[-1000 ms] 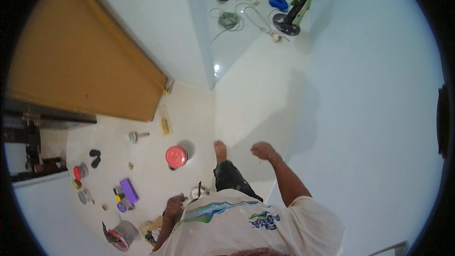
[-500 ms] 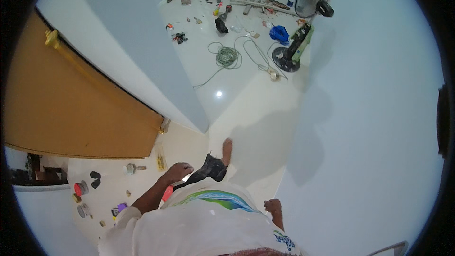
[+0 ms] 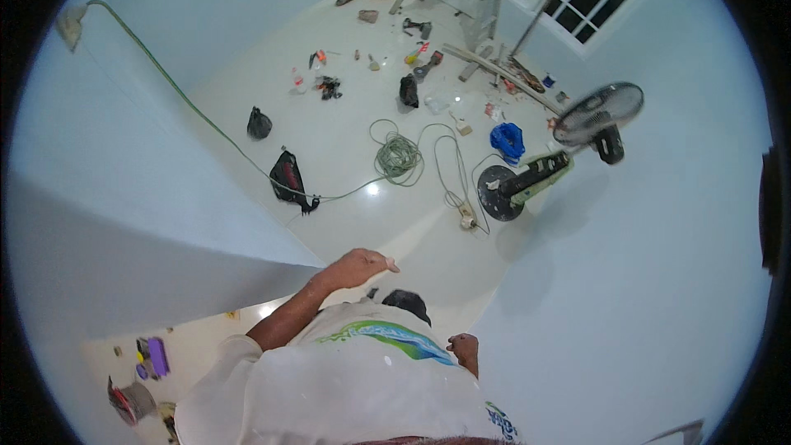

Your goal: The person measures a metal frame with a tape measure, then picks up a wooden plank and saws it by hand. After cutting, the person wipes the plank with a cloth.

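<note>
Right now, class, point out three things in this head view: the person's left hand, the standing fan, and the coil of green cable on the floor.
left hand (image 3: 356, 265): head view, on the back of the hand.
standing fan (image 3: 599, 113): head view, on the round grille.
coil of green cable (image 3: 397, 156): head view, on the bundled loops.

The view swings off the wooden door into the room; the left hand (image 3: 356, 266) now swings forward, the right hand (image 3: 464, 349) drops back.

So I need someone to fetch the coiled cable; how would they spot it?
Start at the black standing fan by the right wall. Left of its round base, on the white tiled floor, lies the green coiled cable, the only tightly wound bundle among loose cords.
</note>
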A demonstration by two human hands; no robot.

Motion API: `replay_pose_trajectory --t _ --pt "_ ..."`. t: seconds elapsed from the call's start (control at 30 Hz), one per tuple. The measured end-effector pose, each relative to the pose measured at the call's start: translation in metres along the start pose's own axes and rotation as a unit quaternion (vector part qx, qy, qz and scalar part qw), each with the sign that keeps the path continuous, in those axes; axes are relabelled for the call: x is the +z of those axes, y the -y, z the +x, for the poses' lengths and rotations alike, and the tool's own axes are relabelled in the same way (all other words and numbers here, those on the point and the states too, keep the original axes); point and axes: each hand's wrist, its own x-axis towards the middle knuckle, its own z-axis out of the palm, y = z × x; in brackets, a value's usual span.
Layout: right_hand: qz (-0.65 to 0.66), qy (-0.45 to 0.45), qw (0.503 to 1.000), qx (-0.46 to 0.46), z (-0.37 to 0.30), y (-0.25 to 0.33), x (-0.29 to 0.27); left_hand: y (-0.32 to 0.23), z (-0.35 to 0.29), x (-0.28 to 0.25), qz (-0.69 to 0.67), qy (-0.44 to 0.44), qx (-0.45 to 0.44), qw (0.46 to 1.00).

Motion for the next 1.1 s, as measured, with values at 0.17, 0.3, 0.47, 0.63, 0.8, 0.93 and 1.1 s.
replay_pose_trajectory --t 0.17,0.3,0.47,0.63,0.8,0.93,1.1 --pt "-0.378 0.112 0.901 -0.179 0.099 0.022 -0.045 0.018 0.073 -0.075 -0.114 -0.135 -0.104 0.979" --pt "-0.328 0.128 0.924 -0.148 0.233 0.025 -0.073 0.037 0.157 -0.136 0.024 -0.222 -0.125 0.967" --pt "-0.44 0.197 0.835 -0.265 0.409 0.181 -0.11 -0.019 0.196 -0.229 0.004 -0.231 -0.148 0.962" --pt "-0.344 0.038 0.9 -0.263 0.571 0.399 -0.215 -0.015 0.266 -0.308 0.023 -0.242 -0.177 0.954" --pt "-0.023 0.066 0.982 -0.176 0.692 0.563 -0.226 0.084 0.324 -0.39 0.172 -0.098 -0.308 0.93" --pt "-0.423 0.018 0.853 -0.305 0.785 0.576 -0.243 0.099 0.434 -0.516 0.145 -0.072 -0.243 0.957" --pt "-0.486 0.351 0.773 -0.209 0.786 0.6 -0.162 0.104 0.513 -0.679 0.167 -0.143 -0.174 0.96"
